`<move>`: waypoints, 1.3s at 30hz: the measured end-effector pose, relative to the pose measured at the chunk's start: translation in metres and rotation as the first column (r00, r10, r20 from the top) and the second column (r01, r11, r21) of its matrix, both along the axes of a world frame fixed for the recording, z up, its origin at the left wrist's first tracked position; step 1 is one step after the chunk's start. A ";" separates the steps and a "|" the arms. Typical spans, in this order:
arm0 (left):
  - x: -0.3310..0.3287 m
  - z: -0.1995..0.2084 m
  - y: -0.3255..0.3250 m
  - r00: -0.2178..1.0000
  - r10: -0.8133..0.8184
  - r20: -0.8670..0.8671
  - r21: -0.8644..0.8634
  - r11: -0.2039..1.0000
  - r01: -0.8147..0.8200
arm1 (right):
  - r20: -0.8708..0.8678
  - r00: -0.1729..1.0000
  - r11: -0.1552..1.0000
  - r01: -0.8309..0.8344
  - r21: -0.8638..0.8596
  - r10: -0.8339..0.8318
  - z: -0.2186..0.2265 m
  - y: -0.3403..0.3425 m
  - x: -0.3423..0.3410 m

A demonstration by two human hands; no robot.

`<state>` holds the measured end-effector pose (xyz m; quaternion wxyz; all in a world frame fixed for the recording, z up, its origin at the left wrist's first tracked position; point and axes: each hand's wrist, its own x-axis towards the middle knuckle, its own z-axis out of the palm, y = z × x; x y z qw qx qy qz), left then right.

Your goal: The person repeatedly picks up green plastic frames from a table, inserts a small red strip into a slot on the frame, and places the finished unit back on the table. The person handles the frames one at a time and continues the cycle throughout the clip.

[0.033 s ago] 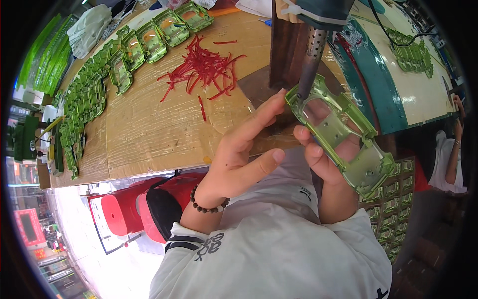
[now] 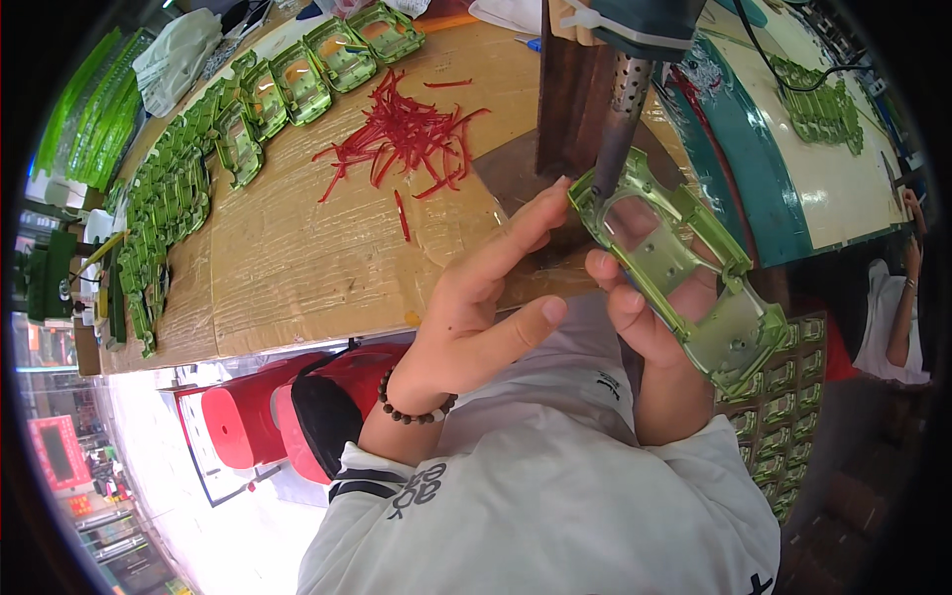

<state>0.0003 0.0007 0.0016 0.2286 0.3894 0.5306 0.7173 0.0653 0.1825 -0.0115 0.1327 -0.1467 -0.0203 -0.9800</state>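
Green metallic plastic fills the middle of the head view: a toy car body shell [image 2: 684, 273], held underside up with its window openings showing, is sitting in front of the person's chest, just over the near edge of a cardboard-covered table [image 2: 297, 258]. The right hand [image 2: 650, 327] is gripping the shell from below, fingers clamped along its near side, thumb pressing the rim. The left hand [image 2: 486, 307] is reaching in with its fingers spread apart; the index fingertip is touching the shell's far-left corner, while the thumb is standing free below, closing on nothing. A beaded bracelet [image 2: 416, 412] is circling the left wrist.

A fixed metal tool barrel [image 2: 620, 119], perforated along its length, is pointing down from a dark wooden post [image 2: 565, 89], and its tip is meeting the shell close to the left fingertip.

Compared with the smaller picture from the same instant, nothing is differing: shell, hands and barrel are sitting in matching places, so the shell appears to be held steady at the tip.

Farther off on the table, thin red plastic strips [image 2: 407, 139] are lying in a loose pile. More green shells [image 2: 188, 188] are lining the left edge in a curving row. Red stools [image 2: 268, 416] are standing below the table edge. At far right, another person's arm [image 2: 907, 307] is working at a separate bench.
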 end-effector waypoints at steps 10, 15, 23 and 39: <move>-0.003 0.004 0.001 0.992 0.024 -0.123 -0.048 0.998 -0.030 | -0.013 1.000 0.998 0.018 -0.055 -0.019 -0.005 -0.001 0.002; -0.004 0.003 0.002 0.990 0.022 -0.139 -0.038 0.999 -0.028 | -0.029 0.999 0.998 0.038 -0.056 -0.040 -0.007 -0.002 0.002; -0.004 0.003 0.003 0.989 0.020 -0.147 -0.048 0.998 -0.028 | -0.027 0.999 0.997 0.030 -0.069 -0.031 -0.008 0.000 0.003; 0.002 0.003 0.002 0.991 0.137 0.000 0.056 0.989 -0.137 | 0.078 0.996 0.991 0.033 0.133 -0.044 -0.004 0.014 0.006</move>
